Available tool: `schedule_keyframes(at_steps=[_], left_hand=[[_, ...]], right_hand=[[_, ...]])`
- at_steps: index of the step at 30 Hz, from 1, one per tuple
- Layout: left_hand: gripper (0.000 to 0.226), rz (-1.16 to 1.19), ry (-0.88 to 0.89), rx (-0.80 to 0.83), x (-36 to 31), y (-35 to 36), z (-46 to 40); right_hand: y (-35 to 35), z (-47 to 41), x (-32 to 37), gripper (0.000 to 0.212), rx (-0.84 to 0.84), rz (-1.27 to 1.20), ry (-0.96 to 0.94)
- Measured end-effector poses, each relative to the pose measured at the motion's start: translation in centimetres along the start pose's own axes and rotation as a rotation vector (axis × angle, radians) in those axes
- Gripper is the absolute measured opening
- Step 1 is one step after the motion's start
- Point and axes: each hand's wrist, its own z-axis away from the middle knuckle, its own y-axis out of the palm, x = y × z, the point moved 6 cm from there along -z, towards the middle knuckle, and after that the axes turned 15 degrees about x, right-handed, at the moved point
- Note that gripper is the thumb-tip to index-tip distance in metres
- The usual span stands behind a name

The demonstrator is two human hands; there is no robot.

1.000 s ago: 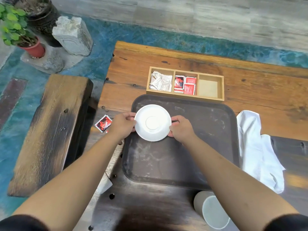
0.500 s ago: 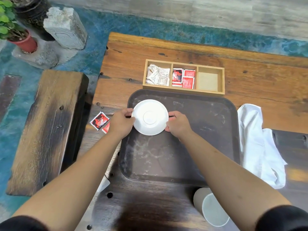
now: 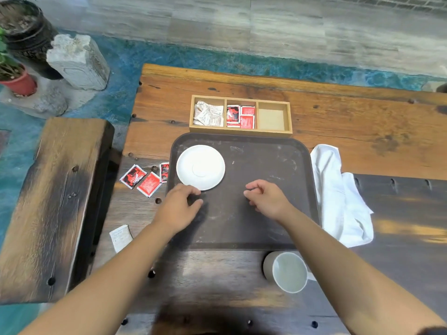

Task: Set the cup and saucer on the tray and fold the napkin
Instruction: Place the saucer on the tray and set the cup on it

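A white saucer lies flat in the far left corner of the dark brown tray. My left hand hovers just below the saucer, fingers loosely curled, holding nothing. My right hand is over the tray's middle, fingers curled and apart, empty too. A grey cup lies on its side on the table just in front of the tray, partly under my right forearm. The white napkin sits crumpled to the right of the tray.
A wooden three-part box with sachets stands behind the tray. Loose red sachets and a white packet lie left of the tray. A wooden bench, a stone block and potted plants are to the left.
Both hands let go of the saucer, which now rests on the tray, and drew back toward me. The camera view shifted, bringing more of the table's near side into view.
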Motion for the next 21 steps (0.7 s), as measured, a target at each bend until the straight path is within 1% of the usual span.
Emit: schedule_keyframes(at_steps=[3, 6, 11, 15, 18, 21], left_hand=[[0.027, -0.078, 0.083, 0.123, -2.3, 2.7, 2.3], [0.037, -0.170, 0.143, 0.254, -4.4, 5.7, 4.5], [0.054, -0.417, 0.182, 0.406, -6.7, 10.5, 7.3], [0.069, -0.593, 0.175, 0.469, -7.1, 13.8, 8.6], [0.078, -0.635, 0.143, 0.534, -6.5, 15.7, 9.2], [0.085, -0.684, 0.117, 0.569, -5.8, 16.8, 9.5]], right_hand=[[-0.9, 4.0, -2.3, 0.007, -0.052, 0.035, -0.018], [-1.7, 8.1, -4.9, 0.005, -0.111, 0.090, 0.004], [-2.3, 14.4, -9.2, 0.009, -0.209, 0.175, 0.081], [-2.0, 17.8, -12.6, 0.014, -0.204, 0.142, 0.133], [-1.2, 19.2, -14.7, 0.015, -0.179, 0.123, 0.176], [-0.2, 20.0, -15.6, 0.013, -0.163, 0.063, 0.152]])
